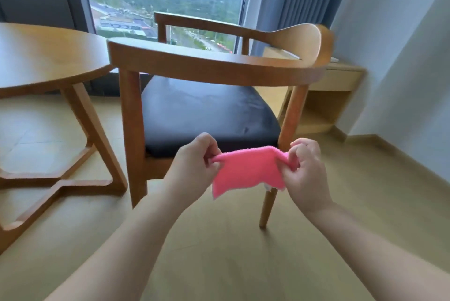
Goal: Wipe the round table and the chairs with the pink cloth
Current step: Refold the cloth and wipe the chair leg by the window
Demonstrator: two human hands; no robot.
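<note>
- Between the two hands, in front of the chair seat: the pink cloth (247, 169) is held up in the air, stretched along its top edge.
- Left hand (194, 160): thumb and curled fingers pinch the cloth's left top corner. Right hand (308, 166): fingers curled, pinching the bunched right top corner; a fold of cloth wraps over the fingertips.
- Cloth touches neither chair nor table; its lower edge hangs free, and the lower left corner droops lowest.
- Cloth appearance: bright pink, fuzzy terry-like nap, small and limp, slightly wavy lower hem. A pale scrap at the lower right may be a label; too small to tell.
- Step in hand (judgement): spreading or refolding the cloth to get a usable face before wiping. No wiping contact at this moment.
- Beyond the hands: wooden chair (219, 61) with a curved arm-and-back rail and a dark padded seat (207, 115), directly ahead. Round table (48, 57) stands to the left, just beside the chair.
- Cannot tell from the surfaces which of them have been wiped.
- Next move calls for (judgement): gathering the cloth into one hand as a flat pad, then bringing it down on the nearest surface, probably the chair rail or seat, and sweeping along the curve.
- Note: the rail is narrow and rounded, so the pad would need to wrap it rather than lie flat.
</note>
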